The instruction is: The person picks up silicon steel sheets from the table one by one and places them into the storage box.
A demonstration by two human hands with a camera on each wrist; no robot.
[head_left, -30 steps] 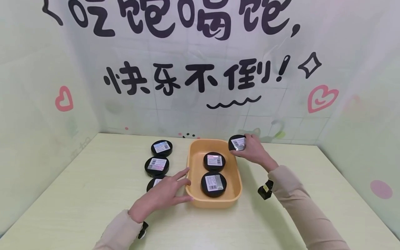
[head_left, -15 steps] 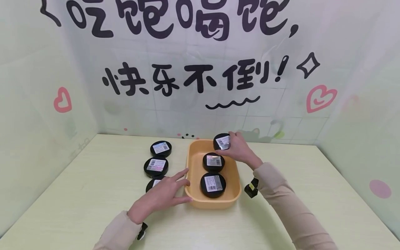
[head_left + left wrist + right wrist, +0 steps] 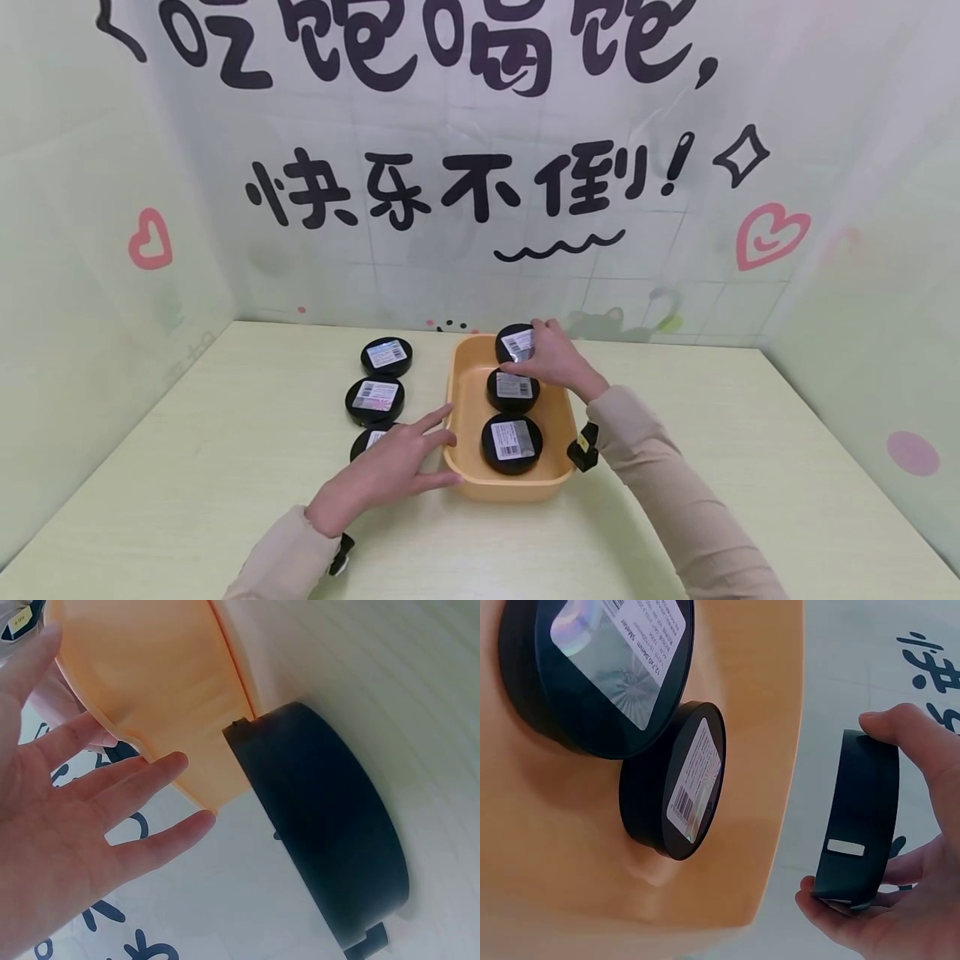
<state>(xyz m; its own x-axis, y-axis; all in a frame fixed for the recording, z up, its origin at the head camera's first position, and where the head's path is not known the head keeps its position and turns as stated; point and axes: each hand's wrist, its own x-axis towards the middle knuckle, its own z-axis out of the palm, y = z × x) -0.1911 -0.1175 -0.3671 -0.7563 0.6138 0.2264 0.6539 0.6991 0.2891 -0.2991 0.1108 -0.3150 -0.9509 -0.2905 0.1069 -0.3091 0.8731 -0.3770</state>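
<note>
My right hand [image 3: 558, 364] pinches a flat, round black case [image 3: 512, 339] with a printed label, held over the far end of an orange plastic bin [image 3: 512, 492]. In the right wrist view, thumb and fingers grip the opposite edges of this held case [image 3: 860, 802], which shows a small pale slot in its side. Two like cases lie in the bin, a middle one [image 3: 513, 392] and a nearer one [image 3: 512, 446]. My left hand [image 3: 393, 467] has its fingers spread, fingertips at the bin's left rim; the left wrist view shows these fingers [image 3: 146, 791] extended beside the bin wall.
On the table left of the bin stand three more black cases in a row: a far one [image 3: 386, 357], a middle one [image 3: 375, 400] and a near one [image 3: 365, 440], partly hidden by my left hand. A printed backdrop [image 3: 450, 283] rises behind the table.
My right hand has carried the black case leftward, from beside the bin's far right corner to over its far end. My left hand stays at the left rim.
</note>
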